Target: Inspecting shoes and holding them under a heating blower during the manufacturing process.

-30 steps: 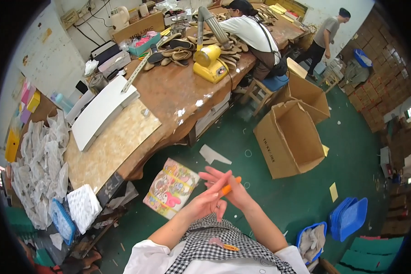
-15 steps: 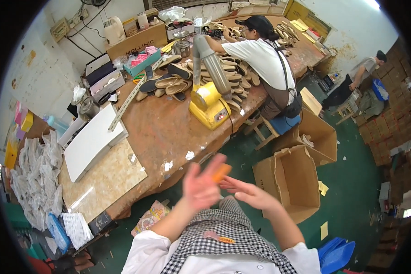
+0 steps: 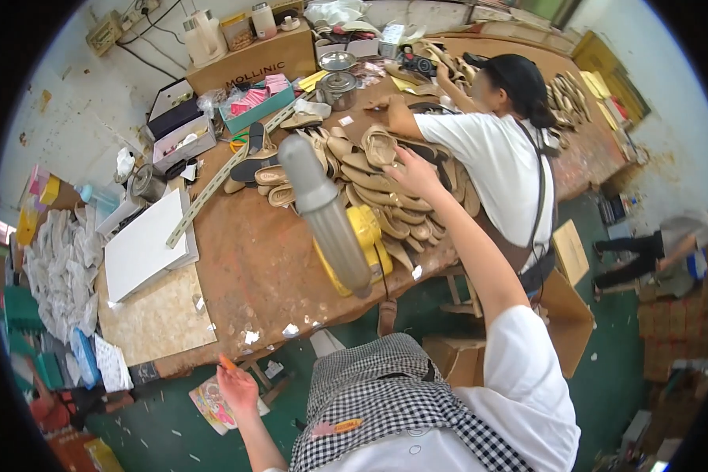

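Note:
My right hand (image 3: pixel 417 175) is stretched out over the pile of beige flat shoes (image 3: pixel 385 185) on the worktable. Its fingers are at the edge of one beige shoe (image 3: pixel 379 147) on top of the pile and seem to grip it. Low beside the table's front edge, my left hand (image 3: pixel 238 389) holds a small orange piece (image 3: pixel 226 363) at its fingertips; its exact kind is too small to make out. Between my arms and the pile stands a yellow machine (image 3: pixel 342 275) with a thick grey tube (image 3: pixel 322 208), which hides part of the shoes.
Across the table, a co-worker in a white shirt (image 3: pixel 484 161) reaches among shoes. A white board (image 3: pixel 145 256) and a marbled board (image 3: pixel 161 315) lie at left, near a perforated metal strip (image 3: pixel 212 185). Cardboard boxes (image 3: pixel 456 358) stand on the floor at right.
My hands have parted: the right reached forward to the shoe pile, the left dropped leftward with the orange piece. The view has shifted, and the machine now appears nearer.

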`<act>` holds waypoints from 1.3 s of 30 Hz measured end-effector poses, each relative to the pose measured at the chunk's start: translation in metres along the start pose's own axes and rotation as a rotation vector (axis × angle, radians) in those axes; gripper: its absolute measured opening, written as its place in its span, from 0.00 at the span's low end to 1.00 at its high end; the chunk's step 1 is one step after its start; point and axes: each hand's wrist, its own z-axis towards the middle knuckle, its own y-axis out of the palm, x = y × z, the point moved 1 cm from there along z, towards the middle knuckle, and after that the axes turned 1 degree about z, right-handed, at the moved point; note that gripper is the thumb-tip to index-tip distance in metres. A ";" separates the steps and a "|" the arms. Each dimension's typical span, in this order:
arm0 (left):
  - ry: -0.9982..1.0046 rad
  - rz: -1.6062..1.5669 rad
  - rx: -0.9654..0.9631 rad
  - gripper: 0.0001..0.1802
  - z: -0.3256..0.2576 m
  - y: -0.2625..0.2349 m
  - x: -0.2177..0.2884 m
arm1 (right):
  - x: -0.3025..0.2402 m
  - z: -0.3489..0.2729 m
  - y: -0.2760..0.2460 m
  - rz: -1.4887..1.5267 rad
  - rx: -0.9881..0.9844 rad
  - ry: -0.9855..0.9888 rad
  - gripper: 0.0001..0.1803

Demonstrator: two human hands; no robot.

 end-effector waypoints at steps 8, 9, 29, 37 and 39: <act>0.148 -0.025 0.155 0.17 -0.077 0.011 -0.067 | 0.058 0.068 0.065 0.087 -0.561 0.318 0.38; 0.164 -0.056 0.195 0.17 -0.081 0.007 -0.070 | 0.067 0.061 0.072 0.203 -0.552 0.201 0.36; -0.779 0.367 -0.393 0.32 -0.041 0.154 -0.323 | -0.054 -0.239 -0.076 1.417 -0.121 0.757 0.19; -0.818 0.549 -0.142 0.26 -0.030 0.110 -0.334 | -0.022 -0.226 -0.084 0.821 -0.170 0.422 0.13; -0.664 0.697 -0.224 0.26 -0.021 0.112 -0.343 | -0.027 -0.217 -0.078 0.515 -0.062 0.252 0.11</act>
